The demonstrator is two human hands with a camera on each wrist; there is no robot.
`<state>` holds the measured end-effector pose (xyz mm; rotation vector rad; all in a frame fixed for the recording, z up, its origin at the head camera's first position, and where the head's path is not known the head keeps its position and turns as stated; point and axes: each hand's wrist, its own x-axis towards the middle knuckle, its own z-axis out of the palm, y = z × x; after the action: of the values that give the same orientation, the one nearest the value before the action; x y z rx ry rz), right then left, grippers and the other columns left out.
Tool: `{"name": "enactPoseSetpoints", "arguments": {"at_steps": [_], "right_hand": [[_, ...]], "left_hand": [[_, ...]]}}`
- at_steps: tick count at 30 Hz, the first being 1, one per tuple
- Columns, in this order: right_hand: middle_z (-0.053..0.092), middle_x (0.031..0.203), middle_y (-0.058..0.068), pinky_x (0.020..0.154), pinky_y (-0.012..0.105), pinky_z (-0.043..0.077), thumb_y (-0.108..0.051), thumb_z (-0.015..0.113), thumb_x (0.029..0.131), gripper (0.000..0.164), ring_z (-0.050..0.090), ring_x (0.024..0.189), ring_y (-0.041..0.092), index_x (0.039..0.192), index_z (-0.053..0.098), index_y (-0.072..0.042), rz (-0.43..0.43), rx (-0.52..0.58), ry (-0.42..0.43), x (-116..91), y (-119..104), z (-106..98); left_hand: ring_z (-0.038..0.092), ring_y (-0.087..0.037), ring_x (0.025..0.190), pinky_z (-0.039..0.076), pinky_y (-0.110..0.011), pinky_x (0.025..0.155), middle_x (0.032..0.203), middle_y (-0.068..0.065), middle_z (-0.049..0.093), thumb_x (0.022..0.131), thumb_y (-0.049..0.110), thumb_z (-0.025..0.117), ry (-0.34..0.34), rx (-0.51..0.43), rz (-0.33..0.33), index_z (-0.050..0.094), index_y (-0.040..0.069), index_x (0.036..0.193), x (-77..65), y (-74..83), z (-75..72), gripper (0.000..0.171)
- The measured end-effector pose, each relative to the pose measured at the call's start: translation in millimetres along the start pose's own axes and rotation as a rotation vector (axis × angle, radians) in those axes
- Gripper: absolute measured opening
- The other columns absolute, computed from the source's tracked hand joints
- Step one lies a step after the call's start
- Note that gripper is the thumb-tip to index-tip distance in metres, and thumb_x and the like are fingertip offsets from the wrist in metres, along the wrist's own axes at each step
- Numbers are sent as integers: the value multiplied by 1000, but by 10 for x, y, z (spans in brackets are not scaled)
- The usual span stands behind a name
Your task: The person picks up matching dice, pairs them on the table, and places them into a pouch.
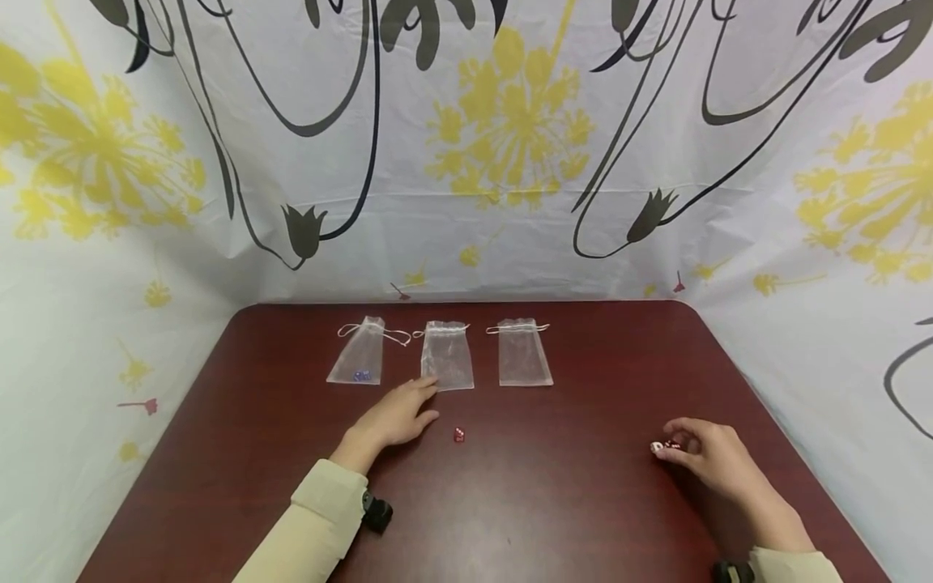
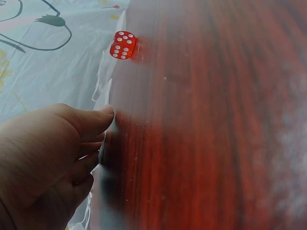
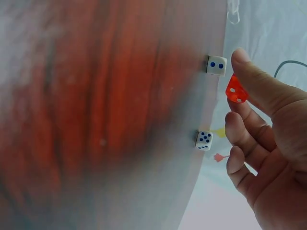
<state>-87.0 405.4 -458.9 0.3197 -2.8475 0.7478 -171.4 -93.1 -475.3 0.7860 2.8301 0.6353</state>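
Observation:
My left hand (image 1: 397, 414) reaches to the middle mesh drawstring bag (image 1: 447, 356), fingertips at its lower left corner and thumb apart from the fingers. Just to the right of that hand, one translucent red die (image 1: 459, 435) lies on the table; the left wrist view also catches this die (image 2: 123, 45), with white pips. Over at the right side, my right hand (image 1: 710, 455) pinches another red die (image 3: 236, 89) between thumb and index finger. Two white dice with blue pips, a nearer die (image 3: 204, 140) and a farther die (image 3: 217, 65), sit on the table beyond those fingers.
A left mesh bag (image 1: 364, 352) with blue dice (image 1: 362, 376) inside and a right mesh bag (image 1: 525, 355) lie flat along the back of the dark red table (image 1: 554, 502). Behind the table hangs a patterned white cloth (image 1: 452, 243).

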Motion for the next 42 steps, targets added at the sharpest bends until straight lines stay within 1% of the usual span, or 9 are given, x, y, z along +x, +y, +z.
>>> {"name": "enactPoseSetpoints", "arguments": {"at_steps": [8, 17, 23, 27, 31, 35, 37, 39, 42], "right_hand": [[61, 72, -12, 50, 24, 41, -20, 90, 75, 30, 48, 58, -1, 96, 73, -7, -36, -20, 3, -4, 42, -2], [58, 76, -10, 54, 24, 43, -18, 89, 76, 29, 48, 60, 1, 98, 73, -8, -37, -33, -128, -16, 88, -2], [60, 78, -8, 56, 25, 45, -19, 90, 75, 32, 50, 64, 1, 99, 72, -6, -55, -17, -125, -2, 93, -6], [61, 80, -6, 55, 25, 45, -25, 92, 74, 40, 51, 64, 3, 101, 72, -5, -41, -10, -122, -31, 81, -22], [62, 82, -4, 56, 25, 45, -33, 90, 77, 45, 51, 64, 4, 106, 72, -4, 3, -21, -76, 0, 62, -63], [60, 75, -5, 58, 29, 42, -31, 73, 95, 32, 49, 64, 5, 111, 72, -3, 41, -47, 54, 39, 90, -114], [57, 69, -6, 57, 30, 40, -27, 66, 99, 26, 47, 62, 5, 110, 72, -4, 45, -74, 115, 56, 119, -145], [53, 65, -7, 55, 30, 37, -25, 65, 100, 24, 43, 59, 5, 110, 72, -4, 49, -109, 149, 63, 150, -178], [53, 65, -7, 54, 29, 35, -24, 70, 97, 21, 42, 58, 4, 104, 72, -5, 57, -126, 142, 50, 163, -205]], "left_hand": [[38, -34, 145, 31, -49, 119, 157, -12, 42, 102, 27, 63, -4, 20, 5, 54, 2, 145, 19, -1, -9, 51], [37, -34, 146, 31, -50, 119, 158, -11, 41, 102, 26, 63, -11, -3, -5, 53, 1, 145, 21, 8, -18, 51], [36, -33, 146, 30, -51, 119, 158, -11, 41, 102, 26, 63, -11, -17, -13, 52, 1, 146, 23, 16, -40, 52], [36, -35, 146, 29, -52, 119, 158, -13, 41, 102, 25, 63, -14, -21, -1, 52, 0, 145, 31, 11, -18, 51], [35, -37, 146, 29, -52, 119, 158, -13, 40, 102, 25, 62, -18, -22, 2, 52, 0, 146, 36, -1, -17, 51], [36, -38, 146, 28, -53, 119, 158, -14, 41, 102, 24, 63, -12, -30, 9, 52, -1, 145, 39, 4, -36, 51], [36, -38, 146, 28, -52, 119, 158, -14, 41, 102, 24, 63, -12, -31, 13, 52, -1, 145, 38, 6, -45, 51], [36, -38, 145, 29, -52, 119, 158, -14, 41, 102, 24, 63, -10, -30, 18, 53, -1, 145, 35, 4, -43, 51], [36, -38, 145, 29, -53, 119, 158, -14, 41, 102, 24, 63, -15, -29, 17, 52, -1, 145, 33, 4, -35, 51]]}}
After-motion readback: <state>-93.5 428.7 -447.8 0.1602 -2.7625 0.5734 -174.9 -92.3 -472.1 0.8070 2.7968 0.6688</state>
